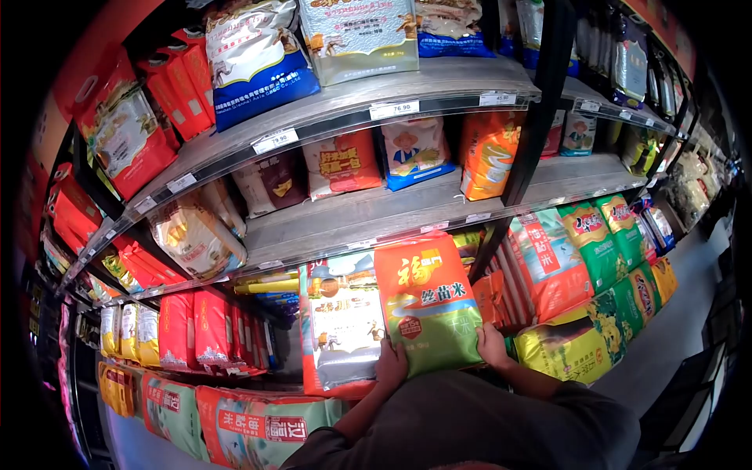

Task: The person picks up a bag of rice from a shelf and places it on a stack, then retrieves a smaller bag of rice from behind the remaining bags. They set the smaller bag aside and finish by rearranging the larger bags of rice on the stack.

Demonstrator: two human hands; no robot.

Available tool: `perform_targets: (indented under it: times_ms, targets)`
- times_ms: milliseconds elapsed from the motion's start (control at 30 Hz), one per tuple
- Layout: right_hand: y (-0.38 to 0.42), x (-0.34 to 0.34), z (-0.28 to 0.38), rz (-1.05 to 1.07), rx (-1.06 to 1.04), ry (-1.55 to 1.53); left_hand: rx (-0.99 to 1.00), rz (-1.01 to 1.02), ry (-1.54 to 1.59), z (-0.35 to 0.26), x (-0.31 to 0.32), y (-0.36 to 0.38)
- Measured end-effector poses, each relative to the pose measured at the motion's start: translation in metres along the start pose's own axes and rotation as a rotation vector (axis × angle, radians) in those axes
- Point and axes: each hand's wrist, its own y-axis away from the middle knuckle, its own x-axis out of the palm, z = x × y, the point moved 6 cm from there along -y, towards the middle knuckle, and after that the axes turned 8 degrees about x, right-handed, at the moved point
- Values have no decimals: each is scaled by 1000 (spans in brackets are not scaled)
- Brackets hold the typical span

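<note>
A rice bag (429, 305), orange-red above and green below with a gold character, is held upright in front of my body. My left hand (391, 363) grips its lower left edge. On the lower right edge, my right hand (492, 345) is closed on the same bag. The undersides of my fingers are hidden. Just left of it stands a white and red rice bag (341, 317), partly covered by the held bag. To the right of my right hand lies a yellow-green bag (565, 345).
Wooden shelves (345, 205) with price tags (395, 109) curve across the view, stacked with bags. Green and red bags (254, 419) lie low at the left. Green bags (599, 239) stand to the right. A black post (533, 133) rises between shelf sections.
</note>
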Motion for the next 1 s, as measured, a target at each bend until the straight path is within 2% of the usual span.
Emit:
perform_targets:
  times_ms: [133,300,367,433,467,533,633,700,833,900,967,1000]
  targets:
    - [-3,-1,-4,-5,-78,-2,100,-74,-39,0,-1,-2]
    - [-4,-3,-8,34,-53,-23,215,-200,-48,-4,-5,-3]
    - [-6,-5,-6,50,-45,-34,135,-112,7,6,-2,-9]
    - [-6,-6,-3,89,157,-111,52,-36,57,15,-1,-14]
    - [-8,-3,-1,93,160,-111,-29,39,108,21,3,-16]
    - [-11,0,1,1,123,-161,-33,41,114,10,-6,-16]
    - [-16,6,0,10,115,-200,-32,48,170,15,-2,-19]
    - [-20,13,-13,39,124,-233,-10,37,291,32,13,-28]
    - [-26,14,-14,172,197,-353,-194,44,747,2,10,-14]
    - [-24,11,-15,197,186,-373,-119,76,722,37,24,-26]
    - [-23,9,-20,184,135,-318,-164,117,532,30,14,-23]
    - [-20,5,-19,162,135,-291,-71,103,516,28,12,-22]
